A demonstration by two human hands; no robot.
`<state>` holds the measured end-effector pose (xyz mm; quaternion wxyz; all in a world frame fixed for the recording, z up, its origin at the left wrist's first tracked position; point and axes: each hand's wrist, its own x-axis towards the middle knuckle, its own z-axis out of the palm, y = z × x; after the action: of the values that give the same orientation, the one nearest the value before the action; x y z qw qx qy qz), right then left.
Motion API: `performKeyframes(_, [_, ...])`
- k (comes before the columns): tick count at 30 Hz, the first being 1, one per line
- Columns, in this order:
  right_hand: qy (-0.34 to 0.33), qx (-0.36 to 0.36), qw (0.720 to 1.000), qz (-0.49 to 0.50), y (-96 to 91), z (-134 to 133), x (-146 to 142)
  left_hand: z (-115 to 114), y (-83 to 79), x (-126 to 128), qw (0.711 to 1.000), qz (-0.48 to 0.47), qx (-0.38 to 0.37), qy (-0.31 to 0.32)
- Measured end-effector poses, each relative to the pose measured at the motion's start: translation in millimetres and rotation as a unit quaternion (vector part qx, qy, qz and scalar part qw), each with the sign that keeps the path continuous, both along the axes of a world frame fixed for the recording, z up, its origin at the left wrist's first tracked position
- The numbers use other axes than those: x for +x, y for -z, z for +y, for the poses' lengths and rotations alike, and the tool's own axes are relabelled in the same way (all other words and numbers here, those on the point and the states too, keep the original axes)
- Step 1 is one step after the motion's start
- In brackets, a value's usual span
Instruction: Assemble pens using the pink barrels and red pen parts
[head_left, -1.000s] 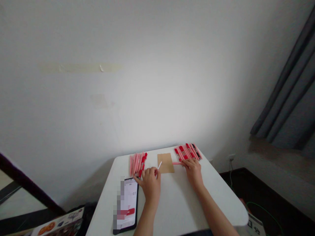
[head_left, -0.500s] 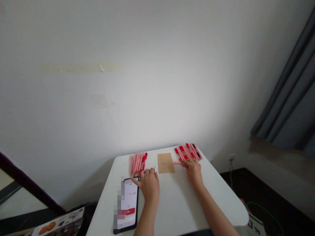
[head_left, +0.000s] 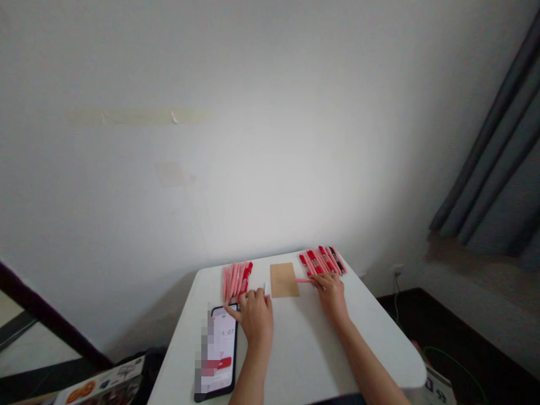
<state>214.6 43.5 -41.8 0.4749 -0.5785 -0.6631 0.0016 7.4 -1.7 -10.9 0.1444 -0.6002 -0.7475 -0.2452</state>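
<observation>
My left hand (head_left: 255, 315) is over the table, with its little finger stretched out by the phone's top edge and its other fingers bent. A slim white stick-like thing (head_left: 265, 288) pokes out by its index finger and thumb, mostly hidden by the hand. My right hand (head_left: 331, 293) pinches a pink pen (head_left: 302, 280), whose free end points left to the edge of a brown paper sheet (head_left: 284, 280). Just beyond my left fingers lies a row of pink and red pens (head_left: 236, 280). Past my right hand is another row of pink, red and black pens (head_left: 323, 260).
A phone (head_left: 223, 349) with a lit screen lies on the left of the white table (head_left: 304, 349). The wall (head_left: 270, 140) stands right behind the table. Grey curtains (head_left: 498, 185) hang at the right, and a printed box (head_left: 101, 382) is low at the left.
Both hands stay almost where they were. The white thing by my left fingers has shifted slightly left.
</observation>
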Motion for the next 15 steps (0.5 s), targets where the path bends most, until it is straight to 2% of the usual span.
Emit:
performKeyframes(7, [0.001,0.0,1.0,0.007,-2.4,-1.6,-0.6,-0.5,-2.6,0.2,1.0,-0.01,0.007,0.006])
performKeyframes(15, [-0.034,-0.007,0.999,-0.007,-2.8,-1.7,-2.6,-1.4,-6.5,7.8,0.988,-0.097,0.007,0.116])
